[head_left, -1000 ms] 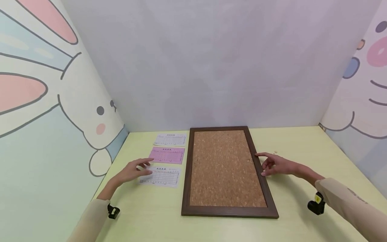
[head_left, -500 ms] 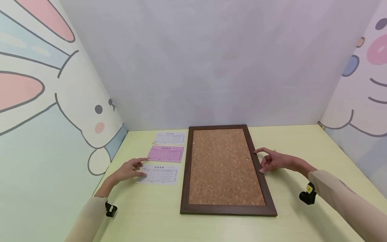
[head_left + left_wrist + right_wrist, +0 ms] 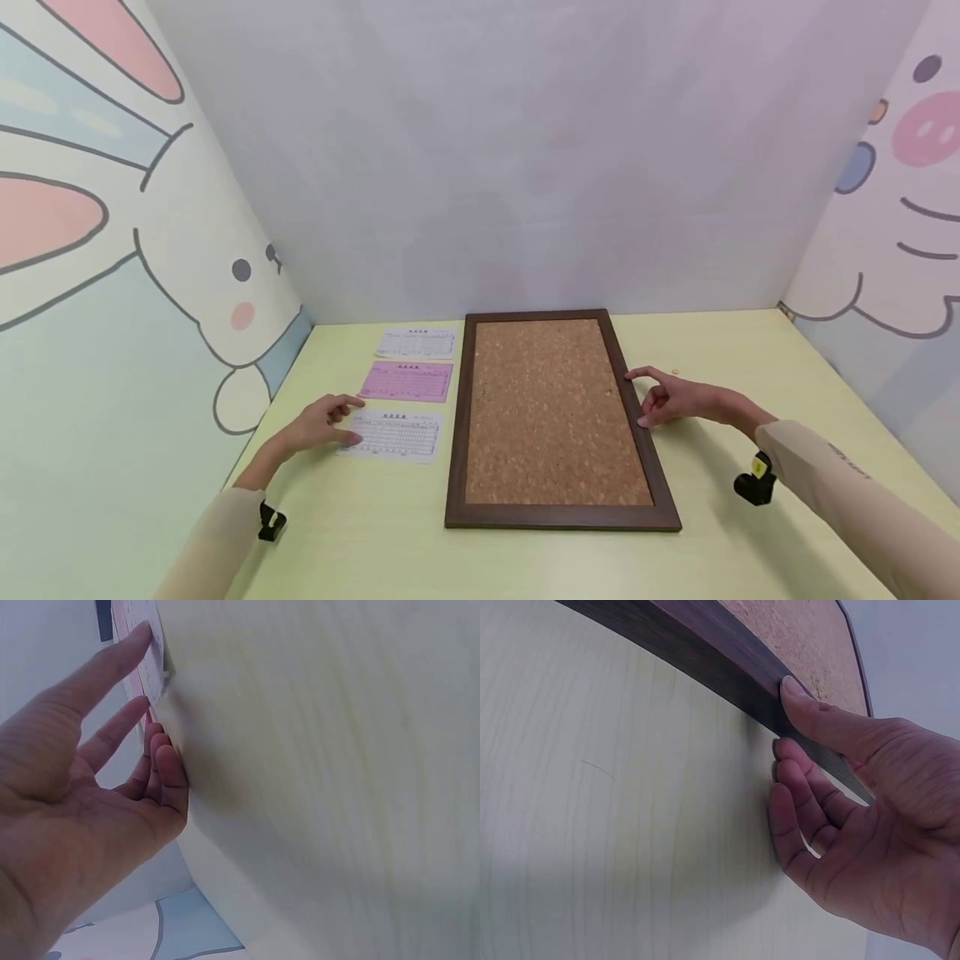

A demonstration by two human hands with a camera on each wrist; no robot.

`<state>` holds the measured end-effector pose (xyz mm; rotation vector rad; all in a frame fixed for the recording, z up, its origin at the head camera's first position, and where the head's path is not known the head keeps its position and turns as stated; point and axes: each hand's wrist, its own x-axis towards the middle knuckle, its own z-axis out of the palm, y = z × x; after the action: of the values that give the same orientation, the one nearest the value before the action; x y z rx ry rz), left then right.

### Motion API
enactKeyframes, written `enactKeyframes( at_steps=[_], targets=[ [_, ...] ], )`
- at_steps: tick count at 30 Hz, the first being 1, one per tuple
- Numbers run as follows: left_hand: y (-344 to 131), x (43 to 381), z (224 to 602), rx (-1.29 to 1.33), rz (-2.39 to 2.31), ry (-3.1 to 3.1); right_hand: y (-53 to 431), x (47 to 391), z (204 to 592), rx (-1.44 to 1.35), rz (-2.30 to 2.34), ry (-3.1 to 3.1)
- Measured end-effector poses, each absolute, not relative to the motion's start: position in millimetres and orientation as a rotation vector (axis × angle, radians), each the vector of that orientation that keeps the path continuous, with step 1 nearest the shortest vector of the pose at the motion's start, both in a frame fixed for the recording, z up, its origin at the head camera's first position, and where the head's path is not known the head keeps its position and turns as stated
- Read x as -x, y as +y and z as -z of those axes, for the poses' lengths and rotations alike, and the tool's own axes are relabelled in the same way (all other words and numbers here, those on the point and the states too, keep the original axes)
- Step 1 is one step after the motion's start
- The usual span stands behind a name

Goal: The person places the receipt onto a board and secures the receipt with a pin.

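Note:
A cork board [image 3: 555, 417] with a dark brown wooden frame [image 3: 562, 517] lies flat on the pale table. My right hand [image 3: 675, 398] is at the frame's right side. In the right wrist view its thumb [image 3: 802, 697] rests on the frame's top edge, and the lower fingers are bent beside it. To the left of the board, three printed slips lie in a column: a near white slip [image 3: 408, 435], a pink slip [image 3: 408, 382] and a far white slip [image 3: 418, 342]. My left hand [image 3: 318, 423] has its thumb over the near slip's left side and its index fingertip by the pink slip's lower left corner.
A tiny pale object [image 3: 675, 372] lies beyond my right hand. The table [image 3: 360, 533] meets a plain grey back wall [image 3: 480, 183]. Side walls carry cartoon pictures, a rabbit [image 3: 225, 250] on the left and a pig [image 3: 915, 192] on the right.
My left hand has slid a little left and toward me, uncovering more of the near white slip. My right hand stays at the frame's edge. The whole view has shifted slightly.

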<state>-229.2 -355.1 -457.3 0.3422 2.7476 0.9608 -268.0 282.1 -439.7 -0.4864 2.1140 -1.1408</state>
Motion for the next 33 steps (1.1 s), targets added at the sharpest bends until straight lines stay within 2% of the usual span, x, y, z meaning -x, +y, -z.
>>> enactKeyframes(
  at_steps=[17, 33],
  targets=[
    [-356.9, 227.1, 458.5, -0.447, -1.022, 2.726, 280.8, 267.3, 441.1, 0.530, 1.128, 2.127],
    [-354.3, 228.3, 459.0, -0.389, -1.012, 2.734, 282.3, 268.1, 443.4, 0.538, 1.128, 2.129]
  ],
)
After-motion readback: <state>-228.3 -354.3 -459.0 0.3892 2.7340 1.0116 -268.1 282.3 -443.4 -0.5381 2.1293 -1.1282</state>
